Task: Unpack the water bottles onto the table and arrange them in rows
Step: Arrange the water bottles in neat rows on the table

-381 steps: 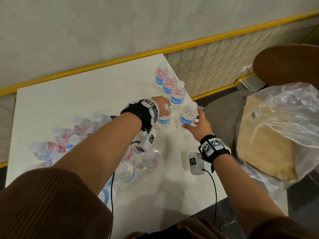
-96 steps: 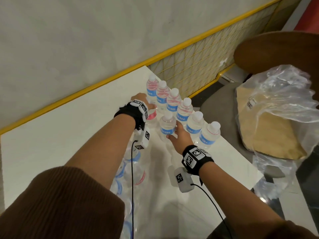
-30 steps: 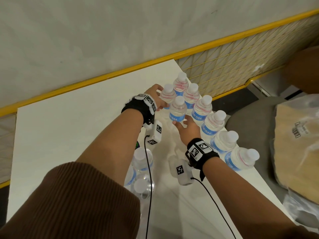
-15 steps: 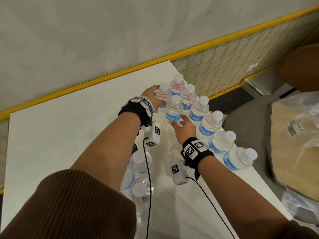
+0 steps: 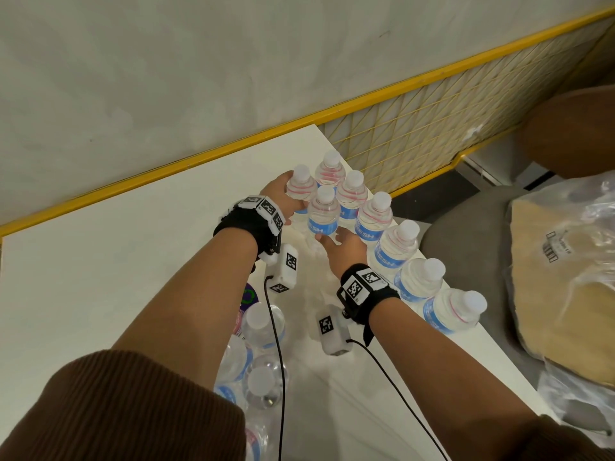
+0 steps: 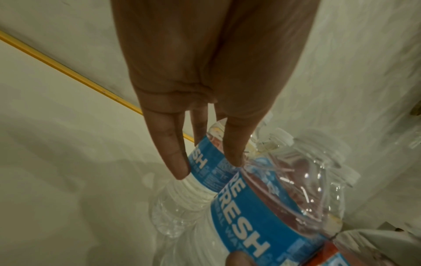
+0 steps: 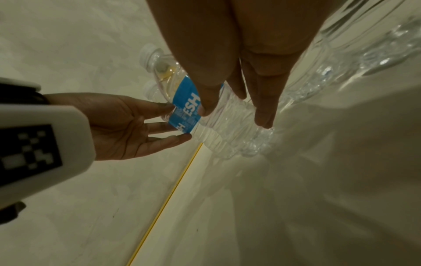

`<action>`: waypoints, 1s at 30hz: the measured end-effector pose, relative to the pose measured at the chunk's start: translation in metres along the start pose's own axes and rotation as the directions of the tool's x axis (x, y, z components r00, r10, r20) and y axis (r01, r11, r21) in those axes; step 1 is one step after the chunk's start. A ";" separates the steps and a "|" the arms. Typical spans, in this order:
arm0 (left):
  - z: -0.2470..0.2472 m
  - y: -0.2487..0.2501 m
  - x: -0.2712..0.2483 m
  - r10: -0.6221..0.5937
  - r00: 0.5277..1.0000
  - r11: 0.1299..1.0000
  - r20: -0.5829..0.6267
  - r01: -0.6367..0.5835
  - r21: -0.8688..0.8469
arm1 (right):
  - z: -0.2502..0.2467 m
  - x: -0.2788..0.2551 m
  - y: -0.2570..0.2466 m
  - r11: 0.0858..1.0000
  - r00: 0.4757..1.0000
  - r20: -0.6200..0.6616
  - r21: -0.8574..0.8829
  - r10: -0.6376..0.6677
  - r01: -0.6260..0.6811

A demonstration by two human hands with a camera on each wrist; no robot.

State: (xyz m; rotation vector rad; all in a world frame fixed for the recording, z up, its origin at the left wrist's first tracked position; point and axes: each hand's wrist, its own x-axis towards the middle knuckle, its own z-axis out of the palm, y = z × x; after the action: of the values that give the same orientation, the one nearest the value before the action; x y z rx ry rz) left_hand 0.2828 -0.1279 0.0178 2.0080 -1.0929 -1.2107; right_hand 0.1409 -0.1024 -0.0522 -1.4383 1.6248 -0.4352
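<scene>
Several water bottles (image 5: 397,247) with white caps and blue labels stand in a row along the table's right edge. Two more stand just left of its far end. My left hand (image 5: 283,197) touches the farther bottle (image 5: 301,188) with straight fingers (image 6: 177,162) on its blue label (image 6: 209,165). My right hand (image 5: 342,247) rests against the nearer bottle (image 5: 324,211), its thumb on the label and its straight fingers (image 7: 264,115) down its side. Both bottles stand on the table. The left hand (image 7: 125,122) also shows in the right wrist view.
Loose bottles (image 5: 263,324) lie or stand under my left forearm. The white table (image 5: 100,261) ends at a yellow rail (image 5: 199,154) and a grey wall. A clear plastic bag (image 5: 565,261) over something brown sits right of the table, beyond a yellow mesh panel (image 5: 416,128).
Over the last second both hands stay on the same two bottles, which sit slightly farther along. Since the oldest frame the edge row has grown by several bottles.
</scene>
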 end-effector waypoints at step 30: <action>-0.007 0.015 -0.202 0.069 0.996 0.932 0.064 -0.087 0.351 | -0.046 -0.184 0.030 0.937 0.878 0.397 -0.104 -0.269 0.334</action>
State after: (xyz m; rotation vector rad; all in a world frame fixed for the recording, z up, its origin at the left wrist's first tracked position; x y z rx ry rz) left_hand 0.2298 0.0369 0.1233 2.1786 -1.4903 -1.0881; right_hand 0.0720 0.0612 0.0205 -1.7923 1.1509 -0.1767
